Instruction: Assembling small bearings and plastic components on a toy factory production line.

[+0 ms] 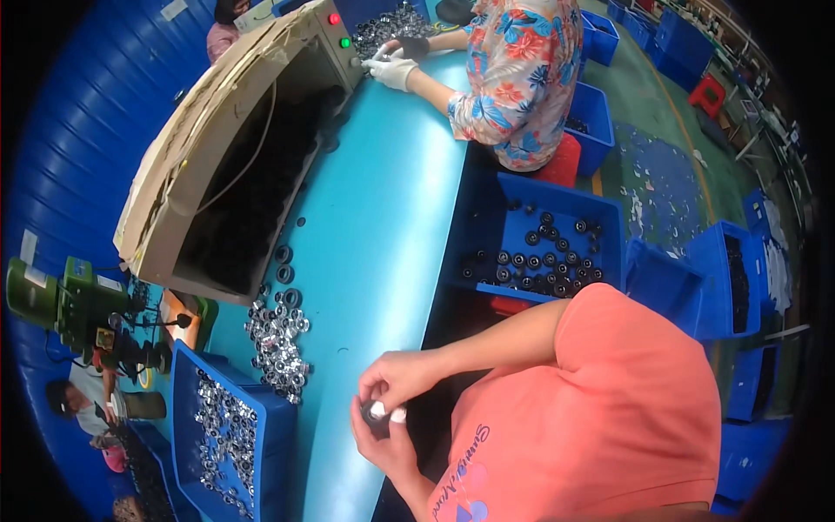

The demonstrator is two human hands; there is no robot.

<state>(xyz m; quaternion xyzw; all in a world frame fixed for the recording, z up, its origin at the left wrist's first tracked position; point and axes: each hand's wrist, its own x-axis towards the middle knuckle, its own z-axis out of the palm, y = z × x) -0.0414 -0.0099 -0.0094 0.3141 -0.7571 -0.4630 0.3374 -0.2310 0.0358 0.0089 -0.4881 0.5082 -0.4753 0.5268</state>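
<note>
My two hands meet above the near edge of the teal tabletop. My left hand (389, 447) is closed around a small dark wheel-like part (376, 421) with a greyish round face. From above, my right hand (402, 378) pinches at the same part, its fingers bent against it. White covers show on a couple of the fingertips. My fingers hide much of the part. Beyond my hands, a pile of shiny metal rings (280, 348) lies on the table, with a few larger black rings (285, 273) at its far end.
A blue bin (277, 444) of small metal pieces stands beside the pile. Another blue bin (613, 228) holds several black wheels. A box-like machine (156, 200) with red and green lights stands over the table. A co-worker (517, 83) in a floral shirt works at the far end.
</note>
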